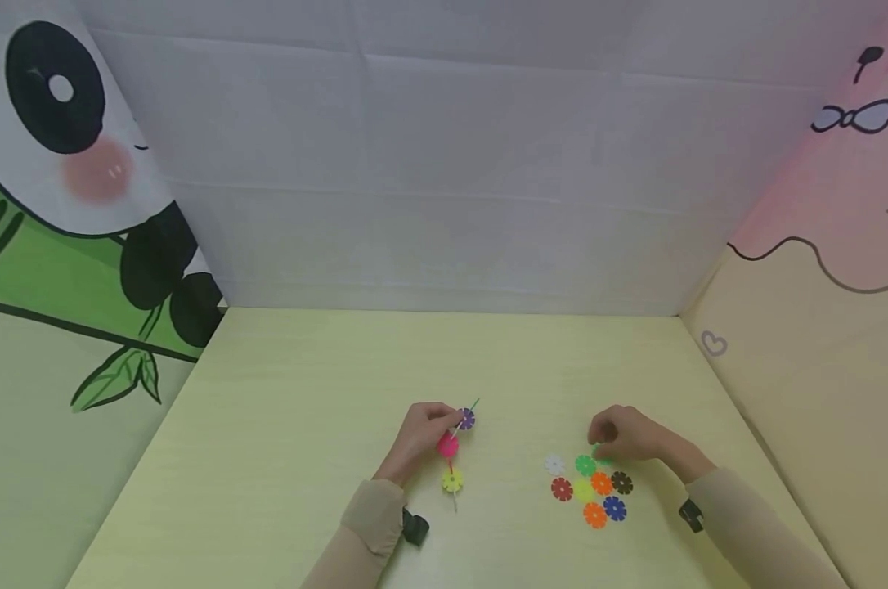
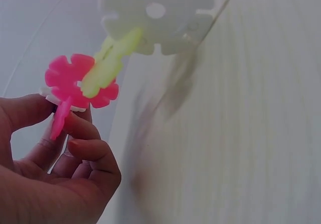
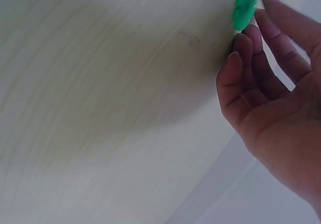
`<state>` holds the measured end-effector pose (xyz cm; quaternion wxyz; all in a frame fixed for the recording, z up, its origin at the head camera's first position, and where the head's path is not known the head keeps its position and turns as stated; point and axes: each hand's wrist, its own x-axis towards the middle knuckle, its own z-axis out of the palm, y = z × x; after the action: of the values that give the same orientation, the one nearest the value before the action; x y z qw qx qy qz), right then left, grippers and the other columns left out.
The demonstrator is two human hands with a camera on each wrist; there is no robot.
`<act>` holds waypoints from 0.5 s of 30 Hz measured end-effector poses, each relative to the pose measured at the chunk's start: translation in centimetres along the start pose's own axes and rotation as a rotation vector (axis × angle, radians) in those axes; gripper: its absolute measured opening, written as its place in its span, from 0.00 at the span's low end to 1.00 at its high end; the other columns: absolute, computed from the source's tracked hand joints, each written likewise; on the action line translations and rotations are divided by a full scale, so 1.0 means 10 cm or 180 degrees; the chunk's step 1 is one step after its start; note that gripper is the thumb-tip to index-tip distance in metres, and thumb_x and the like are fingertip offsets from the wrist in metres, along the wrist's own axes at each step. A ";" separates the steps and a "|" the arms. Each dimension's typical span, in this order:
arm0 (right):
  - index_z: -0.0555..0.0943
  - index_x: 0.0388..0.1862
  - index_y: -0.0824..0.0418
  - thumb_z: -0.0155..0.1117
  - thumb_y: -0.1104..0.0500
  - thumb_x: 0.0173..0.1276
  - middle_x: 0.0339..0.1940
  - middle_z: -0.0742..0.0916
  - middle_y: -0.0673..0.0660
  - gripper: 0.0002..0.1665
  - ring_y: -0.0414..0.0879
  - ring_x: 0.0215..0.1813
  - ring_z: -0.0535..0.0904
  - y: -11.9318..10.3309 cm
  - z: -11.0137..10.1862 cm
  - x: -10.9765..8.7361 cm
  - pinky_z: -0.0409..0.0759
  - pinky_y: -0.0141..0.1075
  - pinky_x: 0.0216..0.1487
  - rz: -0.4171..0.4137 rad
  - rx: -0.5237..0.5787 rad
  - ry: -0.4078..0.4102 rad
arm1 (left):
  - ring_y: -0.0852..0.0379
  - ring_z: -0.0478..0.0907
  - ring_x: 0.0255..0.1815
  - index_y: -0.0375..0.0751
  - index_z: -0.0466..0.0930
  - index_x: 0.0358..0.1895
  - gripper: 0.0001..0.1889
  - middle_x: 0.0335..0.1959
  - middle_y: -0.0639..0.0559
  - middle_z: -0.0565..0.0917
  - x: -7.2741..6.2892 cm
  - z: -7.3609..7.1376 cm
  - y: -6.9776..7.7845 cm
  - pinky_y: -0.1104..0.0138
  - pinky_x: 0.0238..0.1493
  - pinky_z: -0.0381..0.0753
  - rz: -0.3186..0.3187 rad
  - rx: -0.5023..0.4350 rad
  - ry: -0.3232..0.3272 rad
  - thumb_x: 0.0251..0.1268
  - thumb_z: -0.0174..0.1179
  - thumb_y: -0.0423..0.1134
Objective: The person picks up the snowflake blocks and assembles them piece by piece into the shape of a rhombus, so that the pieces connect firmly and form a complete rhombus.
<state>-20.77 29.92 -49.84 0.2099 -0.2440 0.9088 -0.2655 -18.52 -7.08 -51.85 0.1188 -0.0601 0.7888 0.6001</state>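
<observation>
My left hand [image 1: 420, 435] pinches a chain of slotted plastic discs near its far end, between thumb and fingers. Along that chain are a purple disc [image 1: 467, 419], a pink disc [image 1: 448, 445] and a yellow disc [image 1: 452, 480], with other discs slotted in edge-on. Close to the left wrist camera, the chain's white disc [image 2: 165, 18] looms large. On the right, my right hand [image 1: 626, 433] holds a green disc [image 3: 245, 7] by its fingertips, tilted off the table. In the head view its fingers mostly cover that disc.
Loose discs lie flat in a cluster below the right hand: white [image 1: 554, 465], green [image 1: 585, 465], red [image 1: 562, 489], blue [image 1: 615, 509], dark brown [image 1: 622, 483] and others. A pale wood-grain table [image 1: 304, 376] carries everything, with printed cloth walls [image 1: 444, 188] round it.
</observation>
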 end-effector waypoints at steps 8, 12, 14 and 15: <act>0.81 0.33 0.55 0.76 0.63 0.52 0.28 0.79 0.50 0.12 0.46 0.32 0.71 0.00 0.01 0.00 0.73 0.36 0.33 -0.0080 0.0037 -0.0021 | 0.54 0.71 0.38 0.43 0.85 0.31 0.11 0.33 0.52 0.82 0.00 -0.01 -0.02 0.63 0.36 0.68 -0.0048 -0.0052 -0.0027 0.61 0.65 0.47; 0.80 0.32 0.56 0.77 0.62 0.52 0.28 0.78 0.50 0.13 0.46 0.32 0.71 0.00 0.03 -0.01 0.73 0.36 0.33 0.0039 -0.0033 0.0072 | 0.54 0.71 0.37 0.43 0.86 0.30 0.10 0.33 0.53 0.82 0.01 -0.01 -0.02 0.63 0.37 0.69 -0.0051 -0.0058 -0.0027 0.61 0.65 0.46; 0.80 0.32 0.55 0.77 0.61 0.51 0.28 0.78 0.50 0.13 0.46 0.32 0.71 -0.01 0.04 -0.02 0.73 0.37 0.34 0.0164 -0.0073 0.0124 | 0.54 0.72 0.38 0.43 0.86 0.31 0.11 0.33 0.53 0.82 0.01 -0.01 -0.02 0.63 0.38 0.69 -0.0037 -0.0047 -0.0026 0.61 0.65 0.47; 0.79 0.31 0.55 0.77 0.60 0.50 0.27 0.78 0.50 0.14 0.46 0.32 0.70 -0.02 0.05 -0.02 0.73 0.37 0.34 0.0225 -0.0087 0.0144 | 0.54 0.72 0.38 0.43 0.86 0.31 0.11 0.33 0.53 0.82 0.01 -0.01 -0.02 0.63 0.39 0.69 -0.0039 -0.0041 -0.0024 0.61 0.65 0.47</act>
<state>-20.32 29.70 -50.02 0.1951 -0.2085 0.9249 -0.2509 -18.55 -7.23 -52.05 0.1250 -0.0635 0.7841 0.6046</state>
